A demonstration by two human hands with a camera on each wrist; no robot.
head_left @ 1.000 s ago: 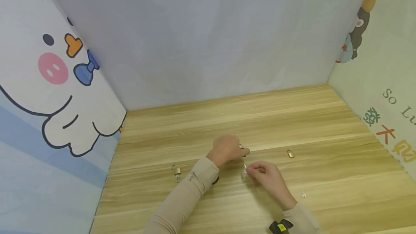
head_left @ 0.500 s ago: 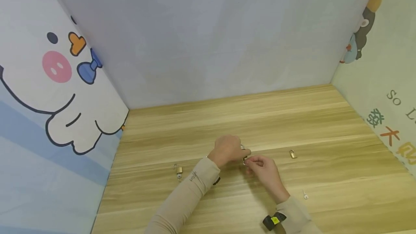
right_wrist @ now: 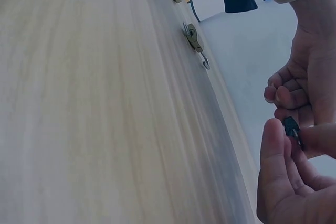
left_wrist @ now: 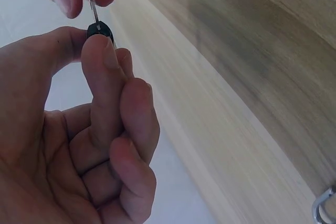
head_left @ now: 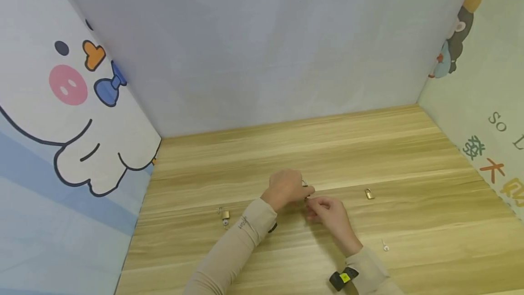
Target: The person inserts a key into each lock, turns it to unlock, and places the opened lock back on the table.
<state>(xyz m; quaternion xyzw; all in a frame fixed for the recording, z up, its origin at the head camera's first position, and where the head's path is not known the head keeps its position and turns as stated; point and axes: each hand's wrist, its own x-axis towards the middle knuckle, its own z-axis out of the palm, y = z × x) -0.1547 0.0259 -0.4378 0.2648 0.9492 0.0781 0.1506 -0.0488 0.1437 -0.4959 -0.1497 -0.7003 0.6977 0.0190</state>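
Near the middle of the table my left hand (head_left: 286,189) pinches a small padlock, its shackle (head_left: 304,184) showing beyond the fingers. In the left wrist view the padlock's dark end (left_wrist: 98,29) sits between thumb and fingertips, with a thin metal key (left_wrist: 94,13) standing at it. My right hand (head_left: 332,217) pinches that key against the padlock; its fingers (right_wrist: 273,145) cover most of it in the right wrist view. Whether the key is fully inside cannot be seen. Most of the padlock's body is hidden by my left fingers.
A brass padlock (head_left: 225,215) with its shackle swung out and a key at its bottom lies on the left. Another brass padlock (head_left: 370,194) lies on the right, and a loose key (head_left: 385,246) nearer the front. Printed fabric walls enclose the wooden table (head_left: 254,154).
My right hand has moved up and left, bringing the key to the padlock. My left hand has kept its place and hold on the padlock.
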